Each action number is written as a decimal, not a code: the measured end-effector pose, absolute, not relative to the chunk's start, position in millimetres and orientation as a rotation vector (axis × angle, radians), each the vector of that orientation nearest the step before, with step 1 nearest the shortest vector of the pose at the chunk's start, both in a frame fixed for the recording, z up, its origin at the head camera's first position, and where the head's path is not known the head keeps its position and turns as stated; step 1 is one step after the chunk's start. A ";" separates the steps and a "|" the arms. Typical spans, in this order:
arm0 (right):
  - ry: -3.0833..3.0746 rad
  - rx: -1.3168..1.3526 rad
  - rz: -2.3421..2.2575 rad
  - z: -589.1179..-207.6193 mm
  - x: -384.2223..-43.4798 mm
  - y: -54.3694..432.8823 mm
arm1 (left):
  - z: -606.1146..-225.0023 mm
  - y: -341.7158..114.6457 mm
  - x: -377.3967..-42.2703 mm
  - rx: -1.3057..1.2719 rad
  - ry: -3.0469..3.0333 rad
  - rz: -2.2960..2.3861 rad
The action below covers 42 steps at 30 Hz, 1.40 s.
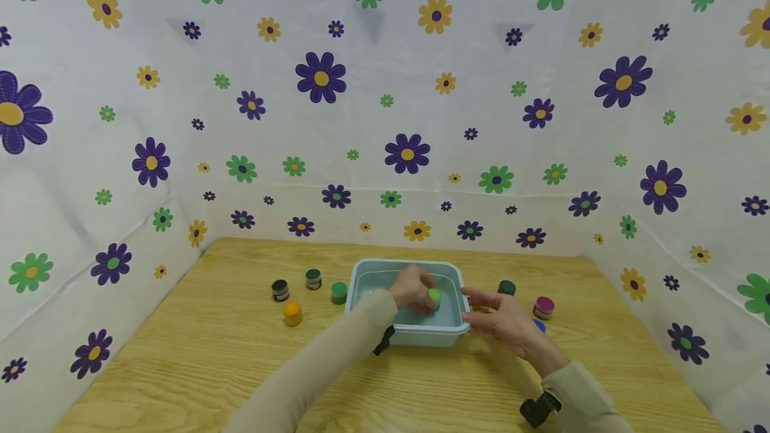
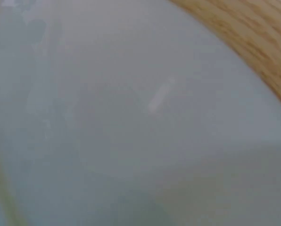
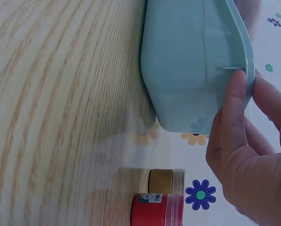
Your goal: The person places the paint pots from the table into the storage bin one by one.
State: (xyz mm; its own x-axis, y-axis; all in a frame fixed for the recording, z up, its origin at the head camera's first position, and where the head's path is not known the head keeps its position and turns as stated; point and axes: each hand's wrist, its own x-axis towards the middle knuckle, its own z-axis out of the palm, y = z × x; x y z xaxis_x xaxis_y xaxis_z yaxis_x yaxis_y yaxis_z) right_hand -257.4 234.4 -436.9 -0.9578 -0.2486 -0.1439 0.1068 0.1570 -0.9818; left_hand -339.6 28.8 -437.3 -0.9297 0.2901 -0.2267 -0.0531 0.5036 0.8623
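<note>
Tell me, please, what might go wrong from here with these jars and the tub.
The left hand holds the lime-topped jar inside the tub; the jar might slip and topple. The right hand pinches the tub's rim, so a pull could tilt or slide the tub. The blue jar, partly hidden behind that hand, might get knocked.

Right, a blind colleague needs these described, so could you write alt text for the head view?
The left hand grips a green-topped jar inside a pale blue tub; the right hand holds the tub's rim. More small jars stand on the wooden table at both sides.
</note>
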 end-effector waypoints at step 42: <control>2.197 -0.098 -1.837 -434.8 -258.9 230.8 | -415.1 -42.0 -349.3 0.474 2.219 1.568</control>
